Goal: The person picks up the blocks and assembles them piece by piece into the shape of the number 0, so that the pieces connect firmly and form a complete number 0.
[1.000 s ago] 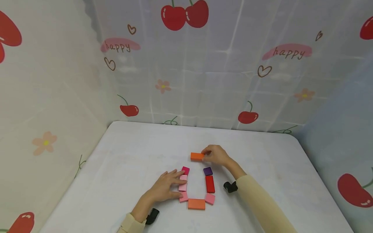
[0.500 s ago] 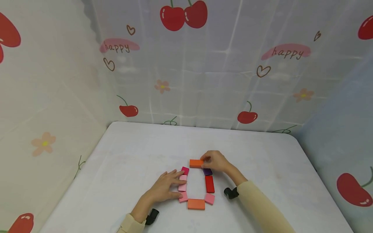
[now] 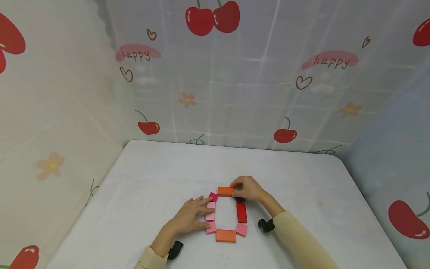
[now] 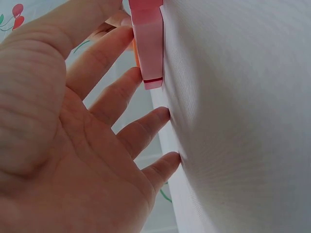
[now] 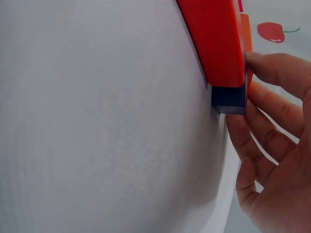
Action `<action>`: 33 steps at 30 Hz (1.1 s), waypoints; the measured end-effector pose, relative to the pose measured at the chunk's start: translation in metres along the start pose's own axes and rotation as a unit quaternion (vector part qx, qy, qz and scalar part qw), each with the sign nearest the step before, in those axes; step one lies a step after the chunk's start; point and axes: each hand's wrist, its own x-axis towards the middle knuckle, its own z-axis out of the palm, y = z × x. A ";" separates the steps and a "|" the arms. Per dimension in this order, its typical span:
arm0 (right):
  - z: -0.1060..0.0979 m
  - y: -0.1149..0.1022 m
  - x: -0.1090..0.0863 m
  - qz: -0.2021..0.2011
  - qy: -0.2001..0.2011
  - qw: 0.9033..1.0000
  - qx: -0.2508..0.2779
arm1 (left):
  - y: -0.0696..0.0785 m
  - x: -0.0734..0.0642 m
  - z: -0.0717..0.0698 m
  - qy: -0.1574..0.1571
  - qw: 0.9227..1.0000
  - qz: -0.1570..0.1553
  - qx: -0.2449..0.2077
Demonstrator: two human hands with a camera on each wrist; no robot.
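Coloured wooden blocks form a ring on the white table. At its far end my right hand (image 3: 249, 188) pinches the right end of an orange block (image 3: 224, 191) between thumb and fingers. Beneath that hand, a dark purple block (image 5: 229, 99) adjoins a red block (image 3: 242, 213). My left hand (image 3: 190, 216) lies along the ring's left side with fingers spread and fairly straight. Its fingertips touch a magenta block (image 3: 214, 195), a light pink block (image 3: 210, 216) and a pink block (image 3: 211, 227). In the left wrist view, two fingertips meet the pink blocks and two the table.
A second orange block (image 3: 226, 235) closes the ring's near end, with a pink block (image 3: 242, 229) at its right corner. The white table (image 3: 161, 168) ends at a curtain (image 3: 221, 93) printed with cherries. Black wrist cameras (image 3: 266, 225) sit close above the table.
My right hand has brought the orange block toward me, from beyond the ring to its far end between the magenta and purple blocks. My left hand has stayed in place.
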 end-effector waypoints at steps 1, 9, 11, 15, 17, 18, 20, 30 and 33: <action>0.000 0.000 0.000 -0.002 0.000 1.000 -0.001 | 0.000 0.000 0.000 0.001 1.000 0.002 -0.001; 0.000 -0.002 -0.001 -0.013 -0.003 1.000 0.002 | 0.000 -0.003 0.000 0.009 1.000 0.009 -0.006; 0.000 -0.002 -0.001 -0.013 -0.004 1.000 0.003 | 0.000 -0.003 0.000 0.009 1.000 0.008 -0.006; -0.001 -0.001 0.000 -0.015 -0.006 1.000 0.000 | 0.000 -0.002 0.000 0.009 1.000 0.009 -0.007; -0.001 -0.001 0.000 -0.016 -0.006 1.000 -0.002 | -0.001 -0.002 0.000 0.009 1.000 0.010 -0.007; -0.001 -0.001 0.000 -0.017 -0.006 1.000 -0.003 | 0.000 -0.002 0.000 0.009 1.000 0.010 -0.007; -0.001 0.000 -0.001 -0.019 -0.006 1.000 -0.002 | 0.000 -0.002 0.000 0.009 1.000 0.010 -0.008; -0.004 0.006 -0.011 -0.018 0.014 0.999 0.045 | 0.002 -0.001 -0.001 0.007 1.000 0.011 0.002; -0.006 0.006 -0.019 -0.013 0.029 0.998 0.058 | 0.002 -0.001 -0.001 0.006 1.000 0.010 0.010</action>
